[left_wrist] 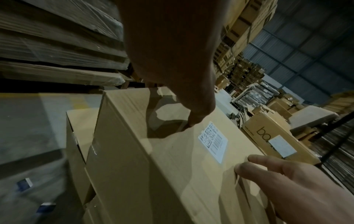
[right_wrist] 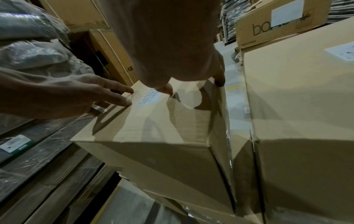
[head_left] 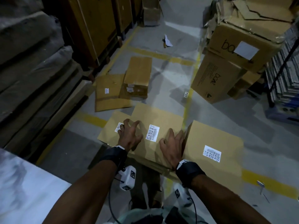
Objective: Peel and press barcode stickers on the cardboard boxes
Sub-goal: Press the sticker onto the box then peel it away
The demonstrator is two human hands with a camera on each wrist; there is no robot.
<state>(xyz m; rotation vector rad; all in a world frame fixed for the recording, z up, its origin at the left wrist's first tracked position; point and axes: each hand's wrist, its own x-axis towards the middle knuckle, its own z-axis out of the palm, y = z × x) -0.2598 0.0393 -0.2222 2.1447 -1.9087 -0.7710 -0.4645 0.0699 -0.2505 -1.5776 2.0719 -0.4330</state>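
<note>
Floor: grey concrete warehouse floor [head_left: 163,81] with yellow painted lines; a small white tag reading "P27" [head_left: 186,94] lies beside one line.
Middle box: cardboard box [head_left: 155,143] near the person, carrying a barcode sticker [head_left: 152,133] with QR-type squares and bars; the code text is too small to read.
Left box: lower cardboard box [head_left: 110,128] touching the middle one, with its own sticker [head_left: 119,127] partly under the fingers.
Right box: taller cardboard box [head_left: 215,143] just right, sticker [head_left: 212,153] on top.
Left hand: left hand [head_left: 129,135] with fingers spread and bent, tips resting on the cardboard, gripping nothing.
Right hand: right hand [head_left: 172,143] flat on the middle box at its right edge, fingers straight.
Far right: stacked brown cartons [head_left: 226,68] printed "boAt", one partly covered by a blank white label [head_left: 246,50].
Far floor: flattened cardboard [head_left: 111,92] with a small sticker.
</note>
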